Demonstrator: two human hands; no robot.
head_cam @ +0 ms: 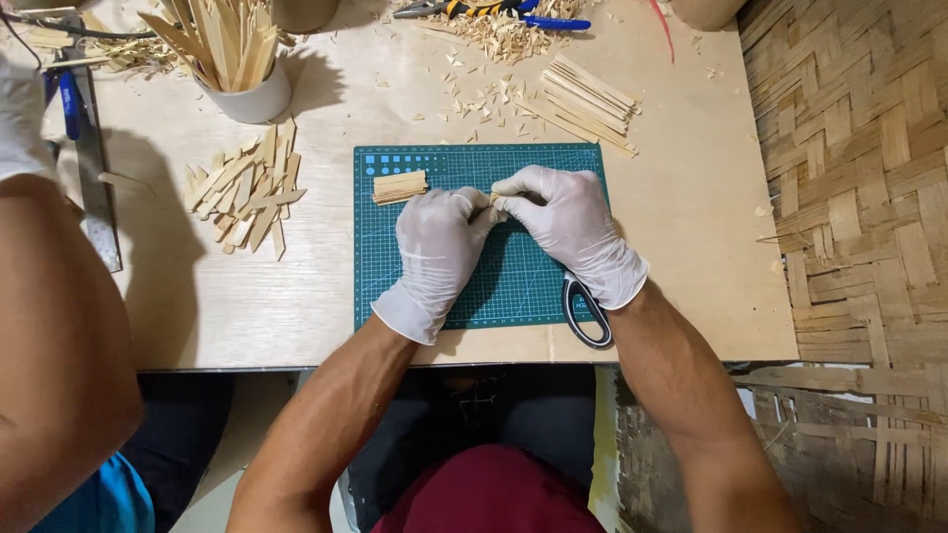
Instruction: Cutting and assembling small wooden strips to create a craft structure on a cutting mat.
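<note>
Both my hands wear white gloves and meet over a green cutting mat (533,286). My left hand (439,242) and my right hand (563,217) pinch a small wooden stick piece (495,198) between their fingertips; most of it is hidden. A short stack of cut wooden sticks (399,187) lies on the mat just left of my left hand. Black-handled scissors (587,321) lie at the mat's lower right edge, partly under my right wrist.
A white cup of wooden sticks (232,59) stands at the back left above a loose pile of stick pieces (247,192). Long sticks (585,99) and shavings lie at the back. A metal ruler (94,178) and another person's arm (54,336) are at the left. Woven matting (859,197) lies to the right.
</note>
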